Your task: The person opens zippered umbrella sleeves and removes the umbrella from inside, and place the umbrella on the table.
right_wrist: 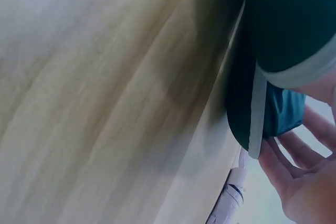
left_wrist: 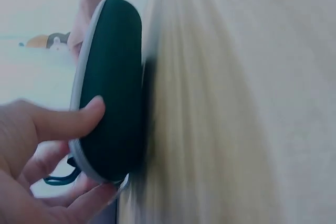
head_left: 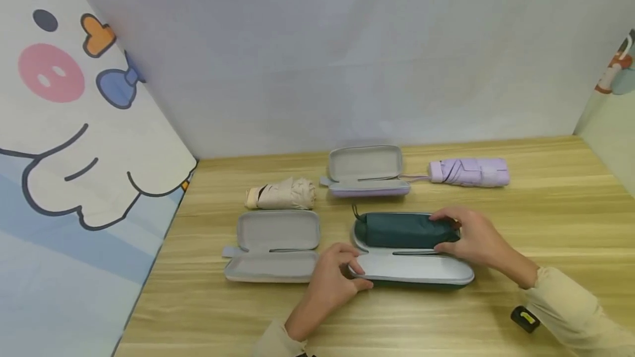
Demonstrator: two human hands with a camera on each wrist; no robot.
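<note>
An unzipped dark green case (head_left: 416,270) lies on the table with its pale lining upward. A folded dark green umbrella (head_left: 399,230) rests in its back half, wrist loop at the left. My left hand (head_left: 333,273) grips the left end of the case's front half; in the left wrist view, the thumb lies against its green shell (left_wrist: 118,77). At the opposite end, my right hand (head_left: 478,238) holds the umbrella's right end between thumb and fingers. In the right wrist view, those fingers (right_wrist: 302,153) are beside the case rim, and the shell hides part of the hand.
Left of the green case lies an open beige case (head_left: 278,266), a folded beige umbrella (head_left: 283,194) behind it. Farther back are an open lilac case (head_left: 369,191) and a lilac umbrella (head_left: 471,172). A small black object (head_left: 525,319) sits near the right sleeve.
</note>
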